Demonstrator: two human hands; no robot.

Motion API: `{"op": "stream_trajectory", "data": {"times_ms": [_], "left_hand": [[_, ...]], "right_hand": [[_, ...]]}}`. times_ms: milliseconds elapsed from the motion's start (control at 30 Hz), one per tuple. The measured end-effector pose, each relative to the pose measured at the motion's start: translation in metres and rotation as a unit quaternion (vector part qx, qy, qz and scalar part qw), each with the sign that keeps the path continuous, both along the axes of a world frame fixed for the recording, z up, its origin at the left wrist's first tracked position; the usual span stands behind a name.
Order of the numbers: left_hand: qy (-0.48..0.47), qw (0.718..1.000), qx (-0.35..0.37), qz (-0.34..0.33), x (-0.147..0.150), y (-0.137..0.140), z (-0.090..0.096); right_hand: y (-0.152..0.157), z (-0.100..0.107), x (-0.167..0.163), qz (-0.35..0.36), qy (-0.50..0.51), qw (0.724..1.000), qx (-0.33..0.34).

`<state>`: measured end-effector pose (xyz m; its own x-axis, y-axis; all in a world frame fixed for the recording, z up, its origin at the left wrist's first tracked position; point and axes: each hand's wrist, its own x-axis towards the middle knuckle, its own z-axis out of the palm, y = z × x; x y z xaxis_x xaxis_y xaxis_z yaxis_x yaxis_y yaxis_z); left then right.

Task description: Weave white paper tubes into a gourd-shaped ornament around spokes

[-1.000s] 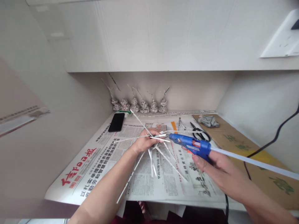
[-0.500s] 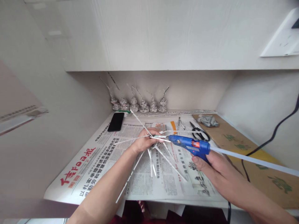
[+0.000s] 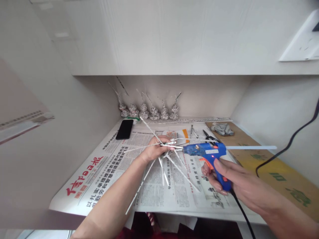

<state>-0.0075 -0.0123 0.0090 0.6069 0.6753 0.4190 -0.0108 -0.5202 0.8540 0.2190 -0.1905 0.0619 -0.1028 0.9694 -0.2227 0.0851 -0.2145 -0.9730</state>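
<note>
Head view: your left hand [image 3: 156,151] pinches crossed paper sticks [image 3: 164,162] over the newspaper [image 3: 112,166]; right of them, your right hand [image 3: 229,179] grips the glue gun [image 3: 206,151], nozzle at the crossing. The sticks' ends splay loose; weaving looks barely begun.

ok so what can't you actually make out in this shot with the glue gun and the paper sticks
Head view only:
- Where the paper sticks cross: hidden under the left hand.
- Glue gun nozzle tip: too small to tell whether it touches a stick or glue is out.
- Its cord: cut off by the bottom edge.
- Scissors: mostly behind the gun.
- Newspaper small print: too fine.
</note>
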Motion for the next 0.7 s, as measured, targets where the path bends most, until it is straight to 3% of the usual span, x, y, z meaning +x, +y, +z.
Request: {"op": "stream_trajectory", "data": {"times_ms": [100, 200, 267, 333, 400, 467, 533, 700], "left_hand": [[-0.009, 1.0, -0.01, 0.017, 0.0, 0.002, -0.001], [-0.015, 0.999, -0.021, 0.029, -0.001, 0.002, -0.001], [-0.025, 0.999, -0.032, 0.035, -0.001, 0.002, -0.001], [-0.037, 0.998, -0.043, 0.038, -0.001, 0.001, 0.0], [-0.048, 0.997, -0.056, 0.039, -0.001, 0.001, 0.0], [-0.056, 0.995, -0.074, 0.043, -0.001, 0.0, 0.001], [-0.063, 0.993, -0.09, 0.044, 0.0, -0.001, 0.001], [-0.08, 0.991, -0.102, 0.041, 0.0, 0.0, 0.001]], "right_hand": [[0.002, -0.003, 0.017, -0.057, -0.025, 0.998, 0.015], [0.008, -0.012, 0.051, -0.139, -0.165, 0.974, 0.069], [0.012, -0.021, 0.08, -0.182, -0.335, 0.92, 0.089], [0.014, -0.032, 0.111, -0.225, -0.49, 0.837, 0.092], [0.012, -0.042, 0.14, -0.245, -0.601, 0.752, 0.112], [0.008, -0.049, 0.164, -0.237, -0.664, 0.7, 0.111], [0.002, -0.055, 0.183, -0.232, -0.687, 0.672, 0.152], [-0.005, -0.064, 0.217, -0.19, -0.688, 0.634, 0.299]]}}
